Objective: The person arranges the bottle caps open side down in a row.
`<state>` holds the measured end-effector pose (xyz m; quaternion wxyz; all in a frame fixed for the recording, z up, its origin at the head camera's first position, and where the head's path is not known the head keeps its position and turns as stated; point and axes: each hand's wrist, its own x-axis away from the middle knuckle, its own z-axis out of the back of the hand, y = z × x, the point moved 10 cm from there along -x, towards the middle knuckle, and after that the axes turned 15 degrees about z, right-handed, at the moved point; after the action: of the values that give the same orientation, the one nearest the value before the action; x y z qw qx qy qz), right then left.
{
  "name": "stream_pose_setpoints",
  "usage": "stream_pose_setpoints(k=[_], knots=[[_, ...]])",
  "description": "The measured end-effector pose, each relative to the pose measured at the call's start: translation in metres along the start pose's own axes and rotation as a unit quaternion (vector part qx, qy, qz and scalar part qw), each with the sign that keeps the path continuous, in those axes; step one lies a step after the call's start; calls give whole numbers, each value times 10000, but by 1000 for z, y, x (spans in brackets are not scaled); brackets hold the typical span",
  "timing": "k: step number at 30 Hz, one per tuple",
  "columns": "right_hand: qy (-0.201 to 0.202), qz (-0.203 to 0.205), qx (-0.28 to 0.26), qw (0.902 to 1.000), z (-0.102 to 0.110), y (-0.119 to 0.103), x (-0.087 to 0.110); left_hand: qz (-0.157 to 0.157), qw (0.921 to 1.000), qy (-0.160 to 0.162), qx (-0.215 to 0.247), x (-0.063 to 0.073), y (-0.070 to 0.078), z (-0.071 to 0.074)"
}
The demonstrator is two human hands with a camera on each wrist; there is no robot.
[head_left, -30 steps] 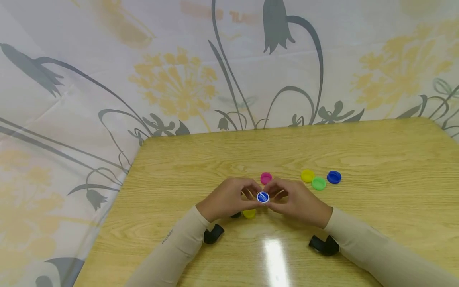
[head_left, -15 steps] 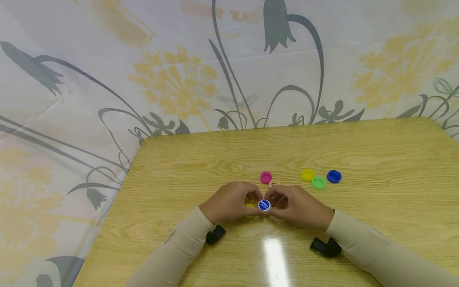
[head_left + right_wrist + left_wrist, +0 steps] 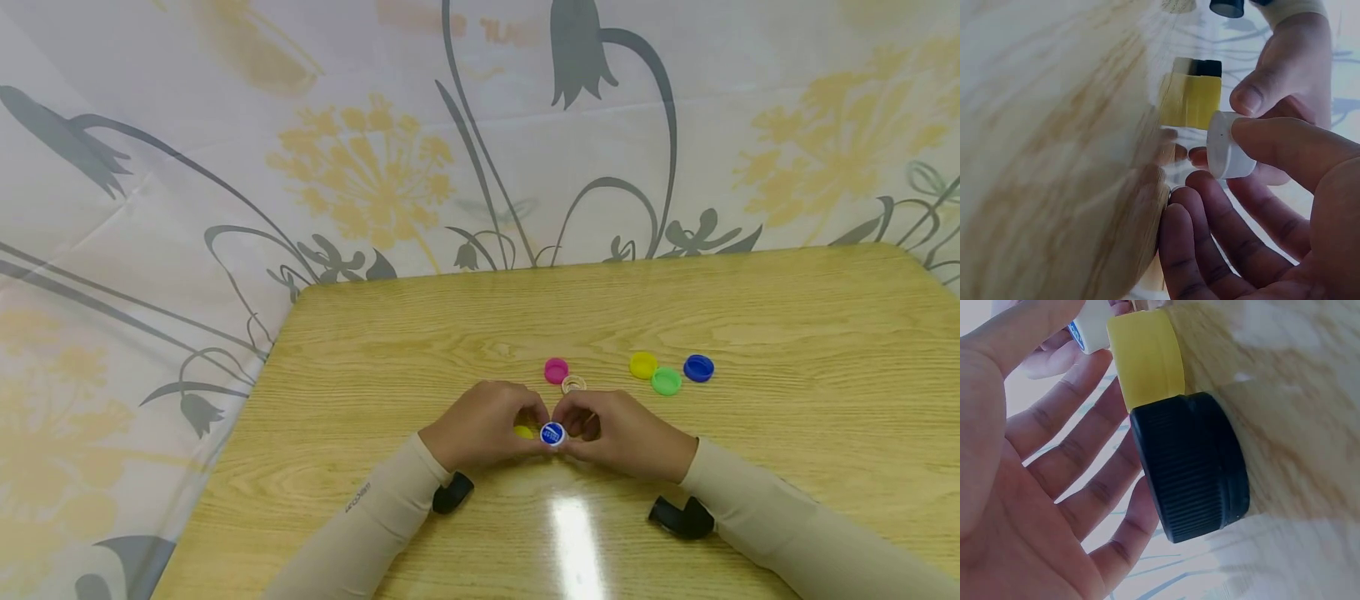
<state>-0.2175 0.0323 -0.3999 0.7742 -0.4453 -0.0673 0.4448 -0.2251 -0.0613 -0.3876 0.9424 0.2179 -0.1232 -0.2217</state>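
A white bottle cap (image 3: 553, 433) with a blue printed top is held between the two hands, just above the table. My left hand (image 3: 480, 425) pinches its left side by thumb and forefinger, the other fingers spread loosely in the left wrist view. From the other side my right hand (image 3: 633, 435) pinches it; the right wrist view shows the thumb on the white rim (image 3: 1232, 147). A yellow cap (image 3: 1147, 359) and a ribbed black cap (image 3: 1191, 469) stand on the table by the left fingers. In the head view the left hand hides the black one.
Beyond the hands lie a pink cap (image 3: 557, 371) and a pale ring-like cap (image 3: 573, 384). A yellow cap (image 3: 643, 365), a green cap (image 3: 666, 382) and a blue cap (image 3: 698, 368) sit farther right. A patterned cloth (image 3: 480, 133) hangs behind the wooden table (image 3: 420, 333).
Both hands have come slightly nearer the body with the white cap, uncovering the pale ring-like cap behind them. During the last half second they have barely shifted.
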Motion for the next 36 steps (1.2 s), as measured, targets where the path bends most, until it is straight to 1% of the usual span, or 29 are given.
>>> stream_pose_setpoints(k=[6,10,15,23,30,36], knots=[[-66,-63,94,9999,0,-1,0,41,9999,-82,-145,-2,-1,-4],[-92,-128,147,9998,0,-2,1,23,9998,-77,-193,-2,-1,-4],[-122,-176,69,9997,-1,-2,1,-17,9998,-63,-207,-1,0,-5],[-128,-142,88,9998,-1,-1,1,-14,9996,-87,-266,-2,0,-7],[-124,-173,81,9997,-2,1,1,-31,9993,-31,-384,-2,1,-7],[-118,-142,181,9997,-2,3,2,0,9991,-29,-431,-2,1,-9]])
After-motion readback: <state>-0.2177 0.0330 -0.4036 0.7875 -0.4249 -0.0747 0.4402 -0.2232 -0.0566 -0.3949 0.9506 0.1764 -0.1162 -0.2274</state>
